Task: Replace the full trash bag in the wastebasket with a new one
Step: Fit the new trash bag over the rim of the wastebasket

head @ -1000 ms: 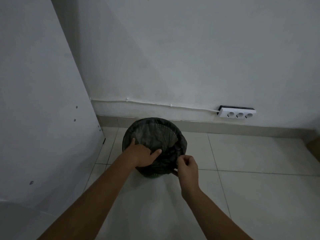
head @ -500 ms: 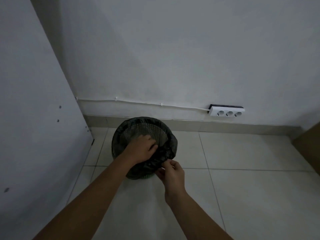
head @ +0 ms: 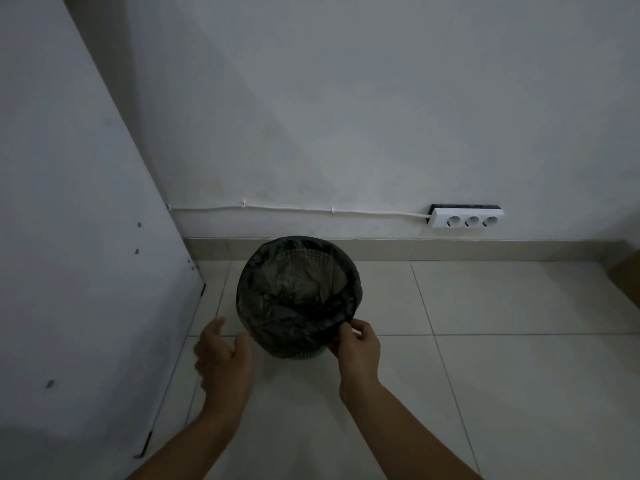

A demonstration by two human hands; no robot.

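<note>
A small green mesh wastebasket (head: 306, 356) stands on the tiled floor near the wall. A thin black trash bag (head: 273, 317) lines it, folded over the rim and hanging down the outside. The bag's inside looks crumpled and holds nothing I can make out. My right hand (head: 355, 344) pinches the bag's folded edge at the near right of the rim. My left hand (head: 221, 355) hovers just left of the basket, fingers spread, holding nothing and close to the bag's side.
A white panel (head: 86, 271) stands on the left, close to the basket. A white power strip (head: 465, 218) with three sockets is fixed to the wall at the right, its cable running left. A brown object (head: 628, 275) shows at the right edge.
My left hand has come out of the basket's mouth and moved down to its left side, now open. My right hand stays pinched on the bag's rim.
</note>
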